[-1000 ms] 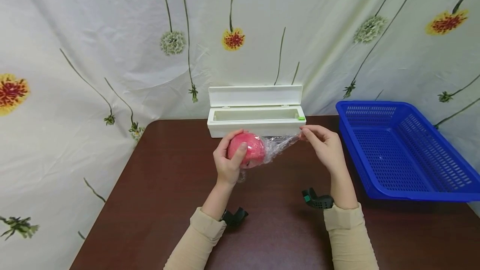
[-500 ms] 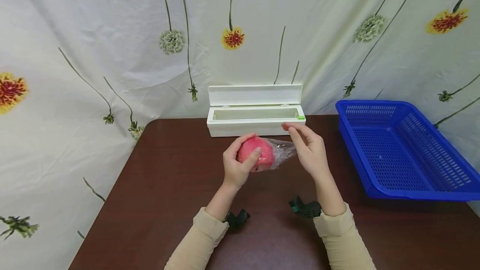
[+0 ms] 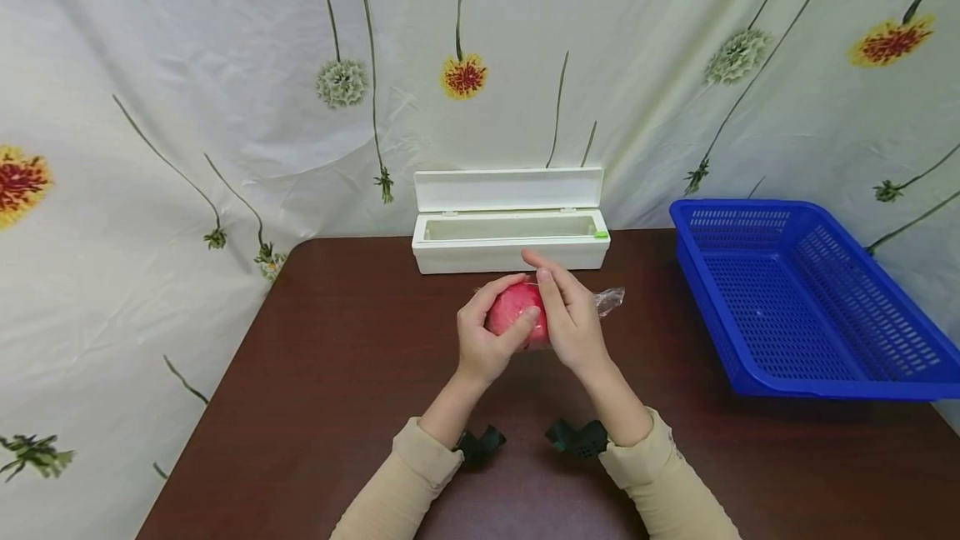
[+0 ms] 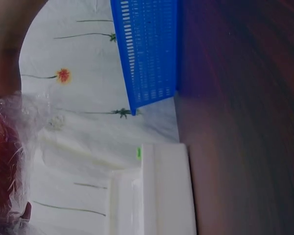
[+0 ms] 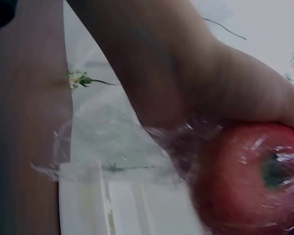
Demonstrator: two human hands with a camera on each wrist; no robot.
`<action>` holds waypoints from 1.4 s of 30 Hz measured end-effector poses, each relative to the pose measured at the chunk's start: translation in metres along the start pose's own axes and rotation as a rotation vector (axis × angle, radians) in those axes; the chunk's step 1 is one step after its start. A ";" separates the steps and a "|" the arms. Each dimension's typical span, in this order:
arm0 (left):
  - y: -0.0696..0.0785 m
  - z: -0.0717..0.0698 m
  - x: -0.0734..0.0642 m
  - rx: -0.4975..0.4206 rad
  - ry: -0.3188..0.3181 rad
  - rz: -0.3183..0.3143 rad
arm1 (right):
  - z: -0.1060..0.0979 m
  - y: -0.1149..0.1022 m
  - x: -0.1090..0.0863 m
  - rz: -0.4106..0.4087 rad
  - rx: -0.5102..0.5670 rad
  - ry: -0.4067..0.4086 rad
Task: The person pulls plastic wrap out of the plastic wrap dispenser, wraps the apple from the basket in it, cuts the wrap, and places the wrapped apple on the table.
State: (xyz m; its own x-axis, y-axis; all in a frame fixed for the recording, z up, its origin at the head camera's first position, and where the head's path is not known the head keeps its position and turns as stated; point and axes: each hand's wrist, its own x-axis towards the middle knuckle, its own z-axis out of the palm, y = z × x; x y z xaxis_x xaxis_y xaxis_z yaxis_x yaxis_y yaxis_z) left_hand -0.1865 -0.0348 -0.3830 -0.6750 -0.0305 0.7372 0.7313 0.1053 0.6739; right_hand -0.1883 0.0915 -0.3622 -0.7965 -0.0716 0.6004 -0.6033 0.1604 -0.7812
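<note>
A red apple (image 3: 513, 311) in clear plastic wrap (image 3: 609, 300) is held above the table between both hands. My left hand (image 3: 483, 338) grips it from the left, thumb over the near side. My right hand (image 3: 572, 319) rests against the apple's right side with fingers extended, covering part of it. A loose end of wrap sticks out beyond that hand. In the right wrist view, the wrapped apple (image 5: 250, 181) shows its dark stem hollow, with the left hand (image 5: 210, 78) around it. Only part of the apple (image 4: 2, 166) appears in the left wrist view.
A white box (image 3: 512, 257) with its lid raised stands at the back of the dark brown table (image 3: 360, 373). To the right is a blue perforated basket (image 3: 723, 332). A flowered curtain (image 3: 247, 48) hangs behind.
My right hand has moved left from the wrap's stretched tail to the apple's side. My left hand has shifted slightly right with the apple. Box and basket have stayed put.
</note>
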 end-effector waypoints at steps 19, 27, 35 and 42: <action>-0.003 0.007 -0.003 -0.163 0.264 -0.054 | 0.022 0.005 -0.007 0.135 0.404 0.001; -0.002 0.006 -0.004 -0.216 0.329 -0.073 | 0.035 0.010 -0.010 0.107 0.497 0.071; 0.000 0.009 -0.006 -0.226 0.362 -0.085 | 0.042 0.012 -0.013 0.140 0.573 0.113; -0.001 0.009 -0.005 -0.248 0.317 -0.099 | 0.034 0.013 -0.009 0.120 0.501 0.060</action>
State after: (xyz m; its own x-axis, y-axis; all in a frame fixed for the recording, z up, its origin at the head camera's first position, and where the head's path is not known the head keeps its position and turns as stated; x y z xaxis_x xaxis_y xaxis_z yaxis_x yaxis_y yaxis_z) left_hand -0.1850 -0.0260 -0.3876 -0.7082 -0.3368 0.6205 0.6918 -0.1555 0.7052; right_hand -0.1907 0.0610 -0.3835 -0.8667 -0.0226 0.4984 -0.4645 -0.3278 -0.8227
